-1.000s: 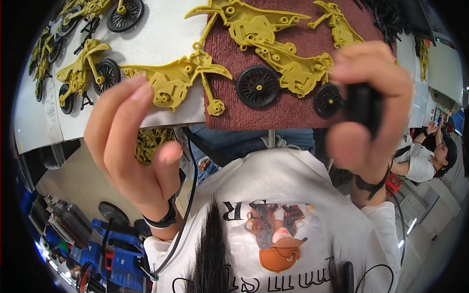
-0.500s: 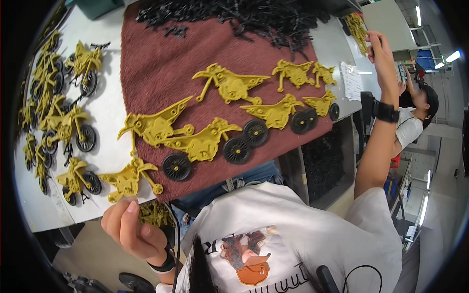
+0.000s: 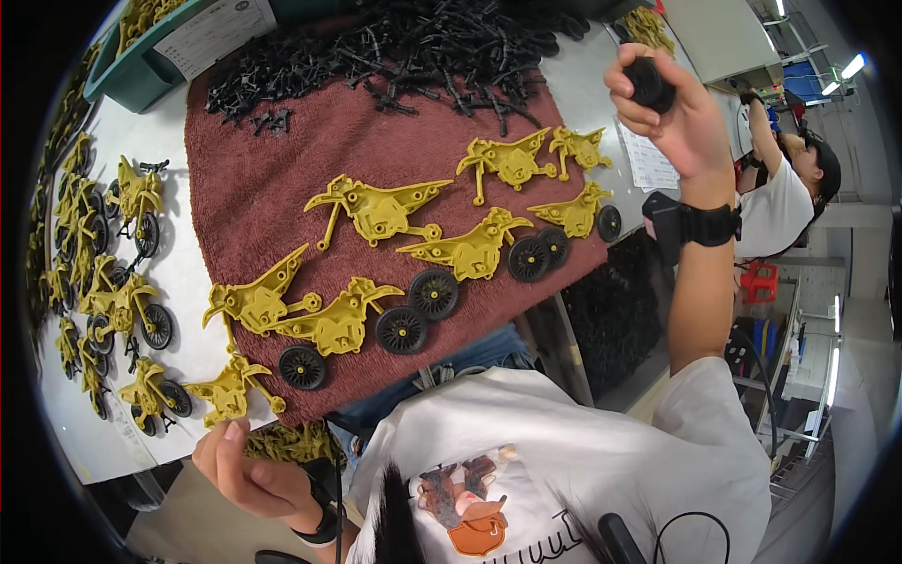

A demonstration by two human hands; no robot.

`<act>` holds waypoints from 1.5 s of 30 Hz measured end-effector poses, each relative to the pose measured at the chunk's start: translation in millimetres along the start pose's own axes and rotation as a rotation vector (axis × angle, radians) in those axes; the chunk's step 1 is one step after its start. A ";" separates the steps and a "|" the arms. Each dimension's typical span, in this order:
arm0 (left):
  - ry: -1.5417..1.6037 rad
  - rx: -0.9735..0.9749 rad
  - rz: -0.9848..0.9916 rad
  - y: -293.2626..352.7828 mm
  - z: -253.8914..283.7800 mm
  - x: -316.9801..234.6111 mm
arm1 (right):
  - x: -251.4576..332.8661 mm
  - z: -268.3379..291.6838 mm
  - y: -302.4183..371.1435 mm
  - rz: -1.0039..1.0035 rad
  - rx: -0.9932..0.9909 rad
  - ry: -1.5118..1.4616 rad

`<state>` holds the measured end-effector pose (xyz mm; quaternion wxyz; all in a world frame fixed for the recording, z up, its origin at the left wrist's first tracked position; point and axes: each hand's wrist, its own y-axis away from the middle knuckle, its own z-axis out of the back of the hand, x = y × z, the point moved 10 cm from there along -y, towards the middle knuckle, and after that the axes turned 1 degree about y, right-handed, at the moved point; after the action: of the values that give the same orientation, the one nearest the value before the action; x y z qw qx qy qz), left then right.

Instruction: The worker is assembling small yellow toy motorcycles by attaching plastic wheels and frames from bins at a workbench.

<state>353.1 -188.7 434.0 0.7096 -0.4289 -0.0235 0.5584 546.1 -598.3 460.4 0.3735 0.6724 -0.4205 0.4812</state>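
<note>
Maroon towelling [image 3: 254,179] covered much of the white table [image 3: 113,442] in the head view, and yellow motorbike half-shells [image 3: 381,209] lay across it in two slanting rows, with black spoked wheels [image 3: 303,367] along the nearer row. The left hand [image 3: 246,475] was at the table's near edge, its fingers bent and the thumb apart from them; the fingertips reached the lower edge of the nearest yellow half-shell [image 3: 230,390], though whether they touched it could not be told. The right hand [image 3: 695,122] was raised over the far right side, fingers and thumb clamped around a black rounded object [image 3: 648,83]. Yellow motorbikes with wheels [image 3: 122,305] stood or lay at the left, a heap of small black parts [image 3: 404,56] spread over the cloth's far end, and a green bin [image 3: 113,85] sat at the far left.
</note>
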 end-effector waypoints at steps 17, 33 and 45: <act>0.031 -0.030 0.106 5.3 9.1 8.5 | 11.8 119.8 -56.5 -0.015 -0.532 1.069; -0.079 -0.100 0.170 18.5 35.7 49.4 | 17.6 -47.0 -16.1 0.109 -0.249 0.923; -0.087 0.045 0.185 11.8 22.1 47.2 | -99.1 -324.5 0.3 0.511 0.448 0.846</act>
<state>350.4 -137.4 419.3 0.6629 -0.3886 -0.0020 0.6400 419.7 -283.7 448.8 0.2285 0.3595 -0.2706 0.8633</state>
